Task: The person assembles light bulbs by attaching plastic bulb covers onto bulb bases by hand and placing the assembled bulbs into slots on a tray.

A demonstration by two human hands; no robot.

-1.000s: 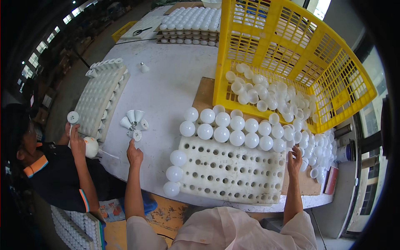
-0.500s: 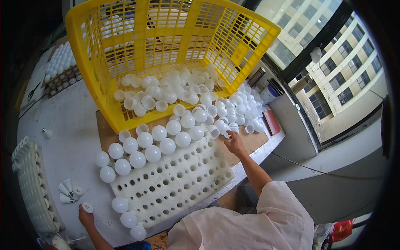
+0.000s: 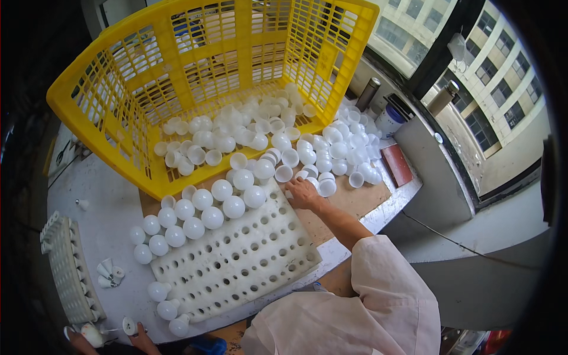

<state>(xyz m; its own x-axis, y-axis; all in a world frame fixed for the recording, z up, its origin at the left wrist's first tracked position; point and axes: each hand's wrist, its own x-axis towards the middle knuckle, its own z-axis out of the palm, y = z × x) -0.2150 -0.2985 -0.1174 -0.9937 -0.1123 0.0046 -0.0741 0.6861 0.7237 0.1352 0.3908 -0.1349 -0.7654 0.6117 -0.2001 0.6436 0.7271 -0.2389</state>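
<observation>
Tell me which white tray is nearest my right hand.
The holed tray with round white globes along its far side; the other tray lies at far left.

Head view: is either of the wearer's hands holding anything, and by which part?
Left hand: a white lamp base, apparently by its edge. Right hand: whether it holds anything cannot be told.

Daylight enters through the right-hand window point(image 3: 494, 100); edges bend; corners fall black.
</observation>
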